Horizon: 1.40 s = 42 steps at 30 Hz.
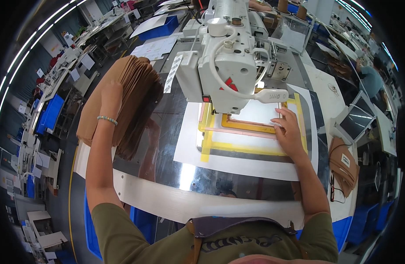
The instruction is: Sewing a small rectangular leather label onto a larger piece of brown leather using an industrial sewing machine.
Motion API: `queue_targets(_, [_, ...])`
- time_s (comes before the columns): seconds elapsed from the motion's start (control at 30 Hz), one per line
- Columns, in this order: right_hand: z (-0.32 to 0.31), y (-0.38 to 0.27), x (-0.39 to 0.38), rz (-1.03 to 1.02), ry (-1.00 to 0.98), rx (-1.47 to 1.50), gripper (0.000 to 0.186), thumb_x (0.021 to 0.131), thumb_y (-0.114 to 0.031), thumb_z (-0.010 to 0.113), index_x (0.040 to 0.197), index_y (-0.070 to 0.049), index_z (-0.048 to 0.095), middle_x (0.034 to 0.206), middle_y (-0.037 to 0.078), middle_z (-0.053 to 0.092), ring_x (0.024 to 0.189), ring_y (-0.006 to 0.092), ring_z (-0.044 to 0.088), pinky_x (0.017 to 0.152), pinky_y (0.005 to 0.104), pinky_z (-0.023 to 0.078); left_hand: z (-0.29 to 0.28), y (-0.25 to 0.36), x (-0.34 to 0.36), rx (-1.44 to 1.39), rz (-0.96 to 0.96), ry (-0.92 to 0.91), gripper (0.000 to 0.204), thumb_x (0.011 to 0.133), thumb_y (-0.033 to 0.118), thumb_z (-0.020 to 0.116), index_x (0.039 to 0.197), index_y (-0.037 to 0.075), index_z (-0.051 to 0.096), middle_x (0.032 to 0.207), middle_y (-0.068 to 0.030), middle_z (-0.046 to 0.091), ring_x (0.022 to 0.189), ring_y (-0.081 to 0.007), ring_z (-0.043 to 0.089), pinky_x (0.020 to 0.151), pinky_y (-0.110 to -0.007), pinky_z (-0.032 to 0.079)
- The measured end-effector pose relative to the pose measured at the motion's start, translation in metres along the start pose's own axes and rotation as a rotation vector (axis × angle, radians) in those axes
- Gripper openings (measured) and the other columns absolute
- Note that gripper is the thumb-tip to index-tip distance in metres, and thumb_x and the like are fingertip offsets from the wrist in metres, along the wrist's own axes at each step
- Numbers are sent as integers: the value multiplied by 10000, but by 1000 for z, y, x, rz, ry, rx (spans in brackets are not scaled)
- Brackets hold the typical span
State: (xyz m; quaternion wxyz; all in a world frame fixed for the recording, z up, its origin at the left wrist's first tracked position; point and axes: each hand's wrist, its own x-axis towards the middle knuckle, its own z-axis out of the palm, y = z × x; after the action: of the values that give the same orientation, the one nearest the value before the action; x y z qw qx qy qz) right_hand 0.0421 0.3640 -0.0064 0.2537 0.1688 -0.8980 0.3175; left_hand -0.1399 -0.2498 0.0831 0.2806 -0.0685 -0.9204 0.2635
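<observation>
My left hand [111, 97] rests flat on a tall stack of brown fabric pieces [134, 88] at the left of the shiny metal table [176, 145]; a bead bracelet is on that wrist. My right hand [289, 132] presses fingers down on a flat template with yellow tape borders [251, 147] under the white sewing machine head [224, 61]. A pale piece lies inside the template frame [255, 113] below the needle area. Neither hand grips anything.
A second pile of brown pieces [345, 165] lies at the table's right edge, beside a small screen [358, 121]. Blue bins [50, 112] and other work tables line the left aisle. Another person [372, 79] sits at far right.
</observation>
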Motion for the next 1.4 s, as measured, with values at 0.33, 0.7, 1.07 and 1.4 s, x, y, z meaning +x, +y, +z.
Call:
queue_targets(0.33, [2,-1,2,-11,-31,-3,175,893,29,701,1048,-14,769,1408,162,631,1418,392,511,1185,469,435,37,-66,37,-458,-351,37,252,924,202,720,927,-42,782,857,-226,726,872,-371,751,814,-478,583])
queue_targets(0.7, [4,3,-2,3,-19,-66,165,904,32,696,1045,-13,768,1386,162,664,1402,398,535,1151,464,458,-81,16,22,-656,13,329,113,1006,119,727,1029,10,747,933,-142,733,804,-284,727,739,-378,558])
queue_targets(1.07, [23,-61,10,-386,-258,-134,230,863,-16,732,1093,-13,747,1261,89,715,1195,300,652,1032,442,520,-79,148,-149,-724,614,85,283,859,49,715,1140,19,698,1007,-71,635,923,-236,665,781,-357,584])
queue_targets(1.4, [142,-110,30,-672,-210,-389,195,804,-79,762,993,-50,722,967,36,652,894,172,673,627,286,546,-89,122,-175,-781,366,-26,285,908,21,703,1192,9,713,1045,-110,681,929,-299,688,802,-405,572])
